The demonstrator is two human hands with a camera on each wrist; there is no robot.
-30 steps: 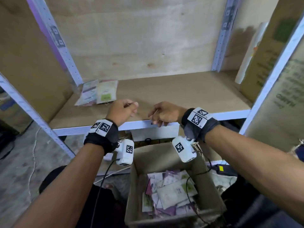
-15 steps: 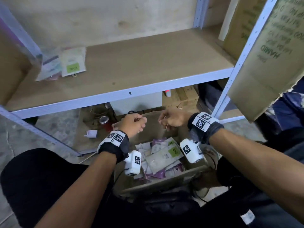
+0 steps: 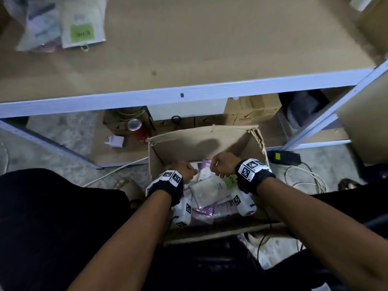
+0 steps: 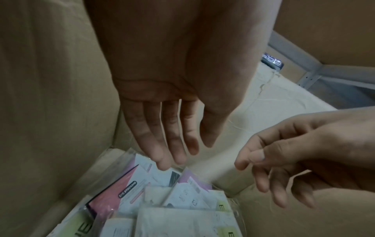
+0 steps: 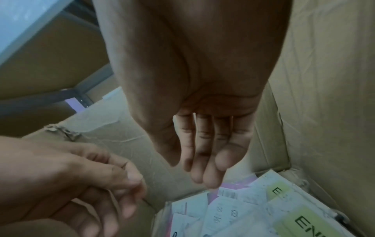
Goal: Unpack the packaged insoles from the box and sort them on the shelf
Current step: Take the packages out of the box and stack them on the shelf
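Overhead, the shelf (image 3: 189,51) spans the whole upper part of the head view, its pale metal front edge running across; two packaged insoles (image 3: 63,24) lie flat at its far left corner, one with a green label, just beside each other. Below the shelf's front edge the open cardboard box (image 3: 201,141) sits on the floor, its far wall upright and its right corner torn. A loose heap of insole packages (image 3: 210,191) fills the bottom of the box, white, pink and purple packs overlapping, some bearing green labels. Both forearms reach down into the box side by side. The left hand (image 4: 168,128) hangs over the packs near the left wall of the box, fingers straight and slightly apart, gripping nothing; its fingertips (image 4: 162,163) are just above or barely on a clear wrapper, and which of the two cannot be told. The right hand (image 5: 202,144) hovers near the far right corner of the box, fingers relaxed and pointing down at the packs, holding nothing. On the floor left of the box stand a red can (image 3: 137,129) and a small white plug (image 3: 115,141), and a black adapter (image 3: 283,157) with cables lies to the right
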